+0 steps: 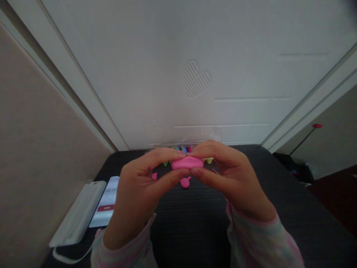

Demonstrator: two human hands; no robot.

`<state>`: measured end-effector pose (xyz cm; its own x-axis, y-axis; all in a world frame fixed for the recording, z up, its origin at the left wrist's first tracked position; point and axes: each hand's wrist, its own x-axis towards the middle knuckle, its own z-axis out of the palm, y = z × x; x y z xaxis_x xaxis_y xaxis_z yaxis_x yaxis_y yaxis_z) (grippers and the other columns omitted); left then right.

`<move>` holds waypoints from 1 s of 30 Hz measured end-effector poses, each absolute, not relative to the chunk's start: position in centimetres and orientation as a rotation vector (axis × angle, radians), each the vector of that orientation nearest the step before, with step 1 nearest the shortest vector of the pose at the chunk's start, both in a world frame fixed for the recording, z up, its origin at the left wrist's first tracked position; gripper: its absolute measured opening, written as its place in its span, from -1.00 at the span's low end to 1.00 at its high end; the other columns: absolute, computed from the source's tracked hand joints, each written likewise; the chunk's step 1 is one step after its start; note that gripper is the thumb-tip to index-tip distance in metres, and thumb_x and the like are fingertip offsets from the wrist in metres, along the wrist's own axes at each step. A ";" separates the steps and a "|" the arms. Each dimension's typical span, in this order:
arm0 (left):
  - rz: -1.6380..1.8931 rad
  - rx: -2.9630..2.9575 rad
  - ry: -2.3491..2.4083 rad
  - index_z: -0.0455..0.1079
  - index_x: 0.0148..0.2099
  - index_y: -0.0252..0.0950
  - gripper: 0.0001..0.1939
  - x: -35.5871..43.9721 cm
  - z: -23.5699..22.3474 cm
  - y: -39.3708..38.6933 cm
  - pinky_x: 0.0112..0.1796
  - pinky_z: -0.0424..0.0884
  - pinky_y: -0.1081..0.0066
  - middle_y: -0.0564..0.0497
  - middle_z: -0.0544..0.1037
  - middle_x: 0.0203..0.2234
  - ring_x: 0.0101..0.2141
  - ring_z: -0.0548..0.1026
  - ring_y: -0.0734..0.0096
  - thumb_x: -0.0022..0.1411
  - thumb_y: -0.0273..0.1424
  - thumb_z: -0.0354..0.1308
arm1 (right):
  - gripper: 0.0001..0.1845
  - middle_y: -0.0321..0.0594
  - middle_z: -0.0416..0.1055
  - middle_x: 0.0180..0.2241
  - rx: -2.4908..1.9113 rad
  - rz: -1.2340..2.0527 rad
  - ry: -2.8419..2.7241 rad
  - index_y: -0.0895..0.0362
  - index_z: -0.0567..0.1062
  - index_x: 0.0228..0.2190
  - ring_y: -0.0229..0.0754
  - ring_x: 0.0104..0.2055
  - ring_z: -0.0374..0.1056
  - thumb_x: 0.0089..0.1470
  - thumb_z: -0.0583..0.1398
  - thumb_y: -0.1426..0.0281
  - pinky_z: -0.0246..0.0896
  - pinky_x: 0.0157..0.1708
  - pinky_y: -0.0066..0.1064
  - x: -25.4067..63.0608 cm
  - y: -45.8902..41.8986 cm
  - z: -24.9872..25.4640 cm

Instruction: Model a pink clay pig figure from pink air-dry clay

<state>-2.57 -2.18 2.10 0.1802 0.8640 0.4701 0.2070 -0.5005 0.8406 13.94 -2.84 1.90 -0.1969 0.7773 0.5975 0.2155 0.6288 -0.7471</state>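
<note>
A smooth lump of pink modelling clay [187, 163] is held up above the dark table, between both hands. My left hand [145, 182] pinches its left part, index finger on top and thumb underneath. My right hand [227, 171] grips the right part the same way, and the fingertips of the two hands nearly meet at the middle. Below the lump, a small pink ball of clay [184, 182] with a little pointed bit beside it lies on the table. Another pink piece [154, 176] shows partly behind my left hand.
Colourful packets [209, 160] lie at the back of the dark table [189, 227], mostly behind my hands. On the left are a lit phone [104, 208] and a white power-bank-like box [79, 214] with a strap. A thin stick [220, 182] is partly hidden by my right hand. A white door [167, 74] stands behind.
</note>
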 end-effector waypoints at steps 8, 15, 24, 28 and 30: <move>1.408 1.600 0.907 0.45 -0.24 -0.09 -0.73 -1.7 1.7 -2.0 -0.32 0.37 0.64 0.21 0.56 -0.38 -0.35 0.49 0.57 -0.06 -0.44 0.28 | -0.88 -0.36 0.41 -0.40 -0.901 0.710 -1.530 0.03 0.49 -0.37 -0.32 -0.33 0.31 -0.06 0.22 0.40 0.21 -0.34 -0.44 13.5 -2.7 1.6; 1.456 1.333 0.781 0.46 -0.29 -0.18 -0.85 -0.8 0.8 -1.3 -0.26 0.41 0.58 0.15 0.57 -0.39 -0.34 0.50 0.55 0.03 -0.48 0.21 | -0.85 -0.39 0.39 -0.42 -0.898 0.921 -1.393 -0.02 0.46 -0.32 -0.32 -0.35 0.32 -0.03 0.20 0.33 0.26 -0.30 -0.42 12.7 -2.3 1.1; 1.347 1.644 1.072 0.48 -0.29 -0.17 -0.86 -1.4 1.8 -1.8 -0.37 0.41 0.62 0.15 0.57 -0.44 -0.40 0.51 0.54 0.03 -0.43 0.21 | -0.87 -0.36 0.40 -0.43 -1.040 0.774 -1.525 0.04 0.47 -0.36 -0.31 -0.39 0.31 -0.04 0.20 0.33 0.25 -0.38 -0.45 12.8 -2.4 1.3; 1.402 1.573 1.006 0.46 -0.28 -0.18 -0.87 -0.9 1.6 -1.8 -0.39 0.43 0.59 0.13 0.57 -0.42 -0.40 0.51 0.52 0.05 -0.42 0.19 | -0.91 -0.36 0.37 -0.48 -0.984 0.724 -1.470 0.07 0.46 -0.42 -0.33 -0.44 0.28 -0.02 0.19 0.33 0.21 -0.42 -0.44 12.3 -2.1 0.9; 1.432 1.509 0.963 0.46 -0.24 -0.19 -0.85 -0.3 1.2 -1.8 -0.38 0.44 0.55 0.10 0.57 -0.40 -0.39 0.51 0.50 0.08 -0.38 0.16 | -0.92 -0.36 0.34 -0.48 -0.948 0.678 -1.401 0.08 0.44 -0.44 -0.34 -0.44 0.26 -0.03 0.19 0.33 0.20 -0.43 -0.44 11.9 -2.0 0.7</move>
<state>-0.33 -1.77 1.21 0.0591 0.9282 0.3675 -0.0093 -0.3676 0.9299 11.86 -2.04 0.73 0.0888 0.8597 0.5030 0.1390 0.4893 -0.8609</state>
